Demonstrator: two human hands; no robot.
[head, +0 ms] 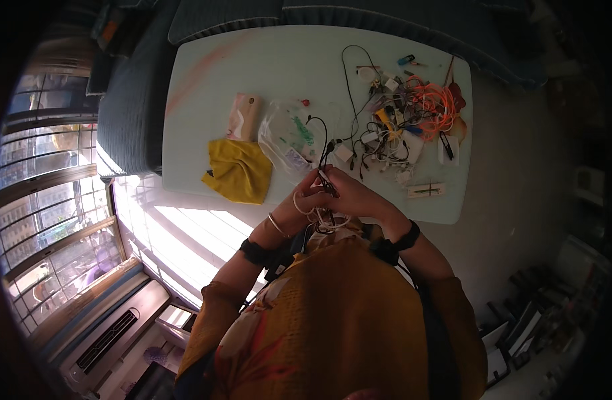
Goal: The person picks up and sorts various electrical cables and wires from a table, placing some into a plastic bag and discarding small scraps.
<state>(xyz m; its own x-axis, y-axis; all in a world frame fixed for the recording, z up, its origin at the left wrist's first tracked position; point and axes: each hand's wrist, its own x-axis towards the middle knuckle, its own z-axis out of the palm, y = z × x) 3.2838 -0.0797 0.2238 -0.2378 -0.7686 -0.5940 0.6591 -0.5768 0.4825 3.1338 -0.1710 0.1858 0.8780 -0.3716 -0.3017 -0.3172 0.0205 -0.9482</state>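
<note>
My left hand (306, 195) and my right hand (347, 192) meet at the table's near edge, both closed around a bundle of black and white cables (327, 186). Black plug ends stick up beyond my fingers, and white loops hang below them. Just past my hands lie a clear plastic bag (286, 127) with green print and a small white adapter (343, 153). To the right spreads a tangled heap of cables (386, 135), with an orange cable coil (438, 107) at its far right side. Some fingers hide one another.
The pale table (211, 65) also bears a yellow cloth (240, 172), a pink and tan packet (244, 117), a small red object (305, 102) and a blue item (406, 60). A grey sofa (131, 110) borders its left and far sides. Barred windows stand at left.
</note>
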